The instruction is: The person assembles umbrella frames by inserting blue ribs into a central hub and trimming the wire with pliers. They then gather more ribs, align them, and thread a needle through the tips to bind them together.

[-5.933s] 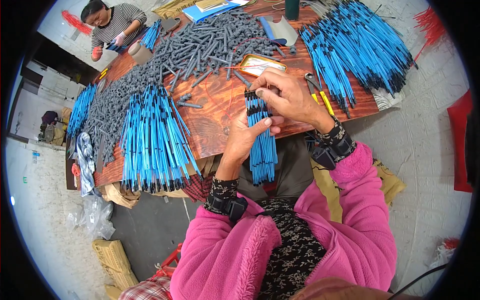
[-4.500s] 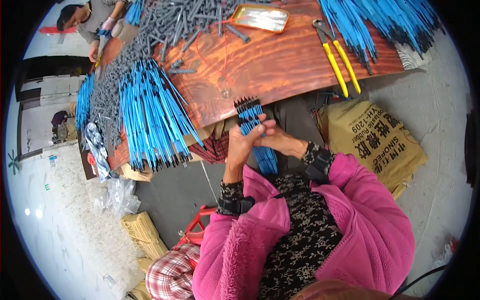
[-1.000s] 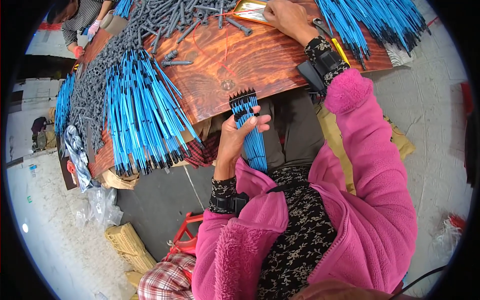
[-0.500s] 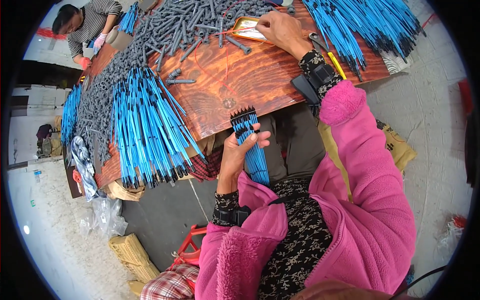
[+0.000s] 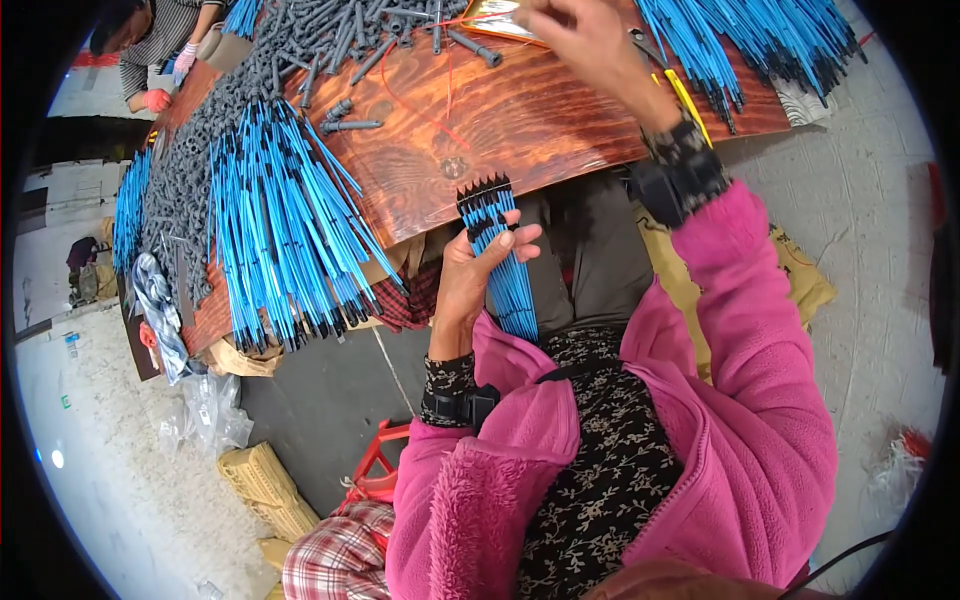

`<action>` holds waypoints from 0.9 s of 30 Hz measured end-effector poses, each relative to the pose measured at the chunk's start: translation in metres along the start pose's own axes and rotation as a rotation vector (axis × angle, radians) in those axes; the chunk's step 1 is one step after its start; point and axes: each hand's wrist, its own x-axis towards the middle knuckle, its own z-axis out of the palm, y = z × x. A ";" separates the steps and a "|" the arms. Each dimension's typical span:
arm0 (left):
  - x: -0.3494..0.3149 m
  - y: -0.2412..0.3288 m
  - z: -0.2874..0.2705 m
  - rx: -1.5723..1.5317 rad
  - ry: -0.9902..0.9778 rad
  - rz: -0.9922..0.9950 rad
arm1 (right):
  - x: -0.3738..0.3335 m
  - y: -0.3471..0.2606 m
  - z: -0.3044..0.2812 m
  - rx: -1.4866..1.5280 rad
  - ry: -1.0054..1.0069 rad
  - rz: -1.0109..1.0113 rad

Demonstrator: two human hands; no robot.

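My left hand (image 5: 465,290) grips a bundle of blue rods (image 5: 503,262) with black tips, held upright just off the near edge of the wooden table (image 5: 520,120), in front of my lap. My right hand (image 5: 590,40) is stretched out over the far side of the table beside a flat metal tray (image 5: 492,14). Its fingers are pinched together, and a thin red string (image 5: 447,85) trails from them down onto the wood.
A fanned heap of blue rods (image 5: 280,230) lies on the left and another (image 5: 750,40) on the right. Grey tubes (image 5: 300,45) cover the back, and yellow-handled pliers (image 5: 687,98) lie near my right wrist. Another person (image 5: 150,40) works at the far left. A red stool (image 5: 375,465) stands below.
My right hand left the bundle, reached to the tray at the back, and now lifts away with a red string trailing. The left hand keeps the bundle upright at the table edge.
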 end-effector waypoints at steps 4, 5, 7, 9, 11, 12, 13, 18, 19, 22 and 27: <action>0.001 -0.001 0.000 -0.005 0.020 -0.011 | -0.070 -0.014 0.004 0.261 -0.285 0.150; 0.002 -0.001 0.000 -0.009 0.018 -0.014 | -0.085 -0.015 0.004 0.214 -0.328 0.080; 0.000 -0.001 -0.001 -0.015 0.015 -0.024 | -0.101 -0.017 0.006 0.173 -0.373 0.017; 0.000 -0.001 0.000 -0.016 0.021 -0.029 | -0.107 -0.020 0.009 0.126 -0.355 -0.027; -0.002 0.000 0.001 -0.018 0.023 -0.022 | -0.111 -0.021 0.013 0.108 -0.348 -0.046; -0.001 0.000 0.001 -0.020 0.026 -0.024 | -0.112 -0.020 0.016 0.090 -0.347 -0.065; 0.000 0.000 0.001 -0.016 0.026 -0.031 | -0.112 -0.020 0.018 0.072 -0.346 -0.083; 0.001 0.001 0.000 -0.018 0.020 -0.035 | -0.114 -0.020 0.019 0.030 -0.319 -0.115; 0.001 0.001 0.000 -0.022 0.016 -0.031 | -0.114 -0.020 0.019 0.030 -0.321 -0.115; 0.000 0.000 -0.002 -0.028 0.016 -0.033 | -0.114 -0.023 0.022 0.003 -0.319 -0.114; 0.001 0.003 0.001 -0.024 0.003 -0.028 | -0.116 -0.023 0.027 -0.038 -0.296 -0.115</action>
